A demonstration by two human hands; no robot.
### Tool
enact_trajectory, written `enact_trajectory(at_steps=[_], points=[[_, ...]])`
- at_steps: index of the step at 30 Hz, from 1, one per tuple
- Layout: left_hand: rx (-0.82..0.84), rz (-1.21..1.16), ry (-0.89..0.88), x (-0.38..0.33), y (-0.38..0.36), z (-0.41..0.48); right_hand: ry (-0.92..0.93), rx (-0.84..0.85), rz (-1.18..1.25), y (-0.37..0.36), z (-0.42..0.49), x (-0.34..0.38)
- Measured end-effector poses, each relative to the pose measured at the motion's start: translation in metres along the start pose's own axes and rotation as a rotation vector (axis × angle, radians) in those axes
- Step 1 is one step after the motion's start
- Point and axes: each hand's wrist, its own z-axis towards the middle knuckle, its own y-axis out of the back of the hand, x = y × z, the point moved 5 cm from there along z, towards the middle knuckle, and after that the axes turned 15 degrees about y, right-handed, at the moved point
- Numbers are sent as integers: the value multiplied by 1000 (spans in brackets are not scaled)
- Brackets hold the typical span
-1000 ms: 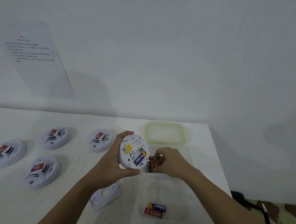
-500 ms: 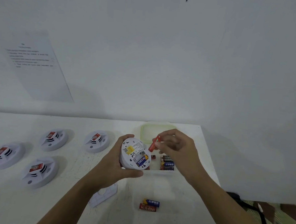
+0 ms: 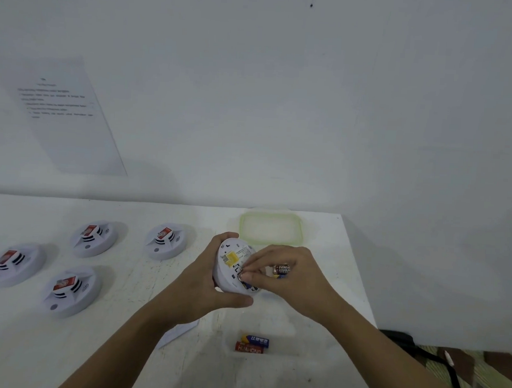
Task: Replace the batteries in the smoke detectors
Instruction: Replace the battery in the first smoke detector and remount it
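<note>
My left hand [image 3: 207,283] grips a white round smoke detector [image 3: 230,262] from the left and holds it tilted, its back side up, above the table. Its yellow label and open battery bay show, with a blue battery [image 3: 246,286] seated in the bay. My right hand [image 3: 289,274] has its fingertips pinched together at the bay, on the red battery, which the fingers almost fully hide. Behind that hand lie several spare batteries [image 3: 282,271] in a clear box. Two more batteries [image 3: 252,344], one blue and one red, lie nearer me in a clear tray.
Four more smoke detectors sit on the white table at the left, among them one [image 3: 165,240] and another [image 3: 68,291]. A loose white cover plate [image 3: 179,332] lies under my left forearm. A green-rimmed lid [image 3: 270,228] rests at the back. The table edge [image 3: 360,276] runs along the right.
My right hand lifted a red battery out of the clear box, carried it left and brought it down onto the detector's battery bay. The left hand tilted the detector slightly.
</note>
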Motion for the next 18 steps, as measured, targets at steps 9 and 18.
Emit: enact_trajectory(at_steps=[9, 18], points=[[-5, 16, -29, -8, 4, -9, -309, -36, 9, 6, 3, -13], [0, 49, -55, -11, 10, -17, -312, -40, 39, -4, 7, -3]])
